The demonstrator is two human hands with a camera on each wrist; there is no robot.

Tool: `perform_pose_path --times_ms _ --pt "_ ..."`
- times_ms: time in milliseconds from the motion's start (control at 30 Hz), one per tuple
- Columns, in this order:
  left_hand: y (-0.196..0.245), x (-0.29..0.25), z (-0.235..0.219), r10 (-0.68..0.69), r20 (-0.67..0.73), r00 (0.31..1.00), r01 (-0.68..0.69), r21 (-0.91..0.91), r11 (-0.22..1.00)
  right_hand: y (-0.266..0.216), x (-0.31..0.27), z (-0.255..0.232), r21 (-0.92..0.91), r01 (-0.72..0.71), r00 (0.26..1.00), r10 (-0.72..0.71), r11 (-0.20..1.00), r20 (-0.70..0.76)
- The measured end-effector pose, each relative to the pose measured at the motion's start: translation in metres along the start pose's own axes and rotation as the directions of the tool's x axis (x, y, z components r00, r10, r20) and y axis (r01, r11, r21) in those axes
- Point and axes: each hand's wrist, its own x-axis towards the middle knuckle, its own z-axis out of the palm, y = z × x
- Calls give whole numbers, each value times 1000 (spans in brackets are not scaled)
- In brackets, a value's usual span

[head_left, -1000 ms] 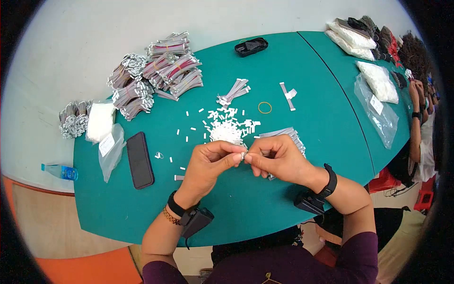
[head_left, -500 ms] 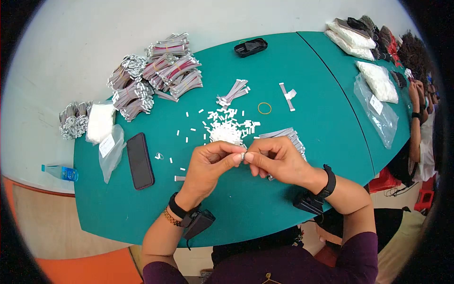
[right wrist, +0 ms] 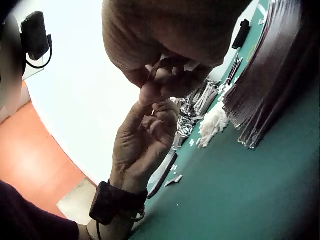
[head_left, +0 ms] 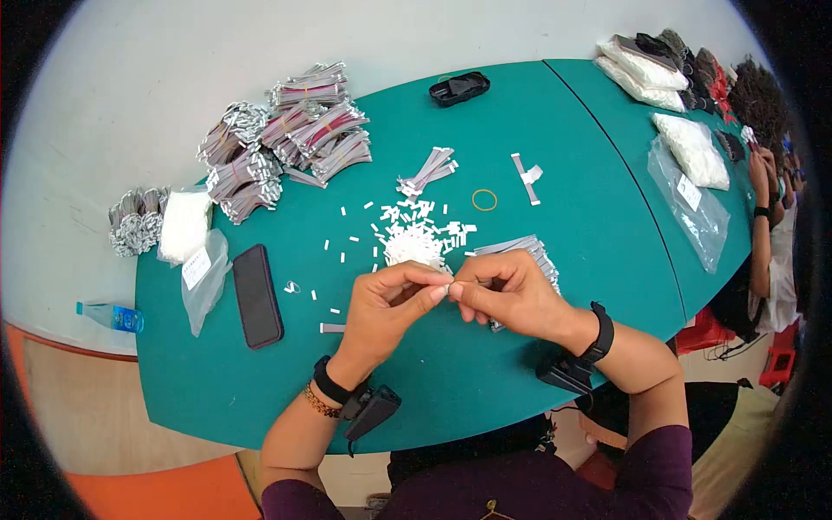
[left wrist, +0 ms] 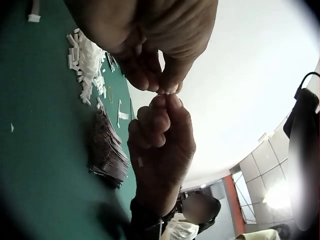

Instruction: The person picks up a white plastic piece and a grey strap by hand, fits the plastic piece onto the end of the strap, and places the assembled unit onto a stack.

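The person's left hand [head_left: 379,308] has turned slightly since a second ago, and the black device [head_left: 373,412] strapped at its wrist has swung a little toward the right arm [head_left: 641,360]

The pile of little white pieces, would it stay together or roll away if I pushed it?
The white pile would probably spread apart, since loose pieces already lie scattered around it. Each piece looks small, so it is likely light and easy to nudge. They'd probably slide rather than roll, because they look boxy with straight edges.
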Motion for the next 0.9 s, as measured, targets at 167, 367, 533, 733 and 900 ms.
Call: perform_pose_path --times_ms 167,367,533,733,900 --pt "2 0 1 23 -20 1000 -21 76 997 8 -1 1 -129 132 991 -133 983 -3" --pt "5 0 -2 -56 -38 998 56 -12 998 3 1 2 -33 26 1000 -26 999 10" --pt "4 1 -5 -91 -24 996 92 7 996 2 2 1 -43 -14 999 16 999 28" --pt "1 0 -4 -82 -21 996 83 56 995 5 2 1 -12 -30 999 30 999 30" --pt "6 3 -5 -95 17 995 94 72 993 2 4 -1 -12 -62 997 62 998 35"
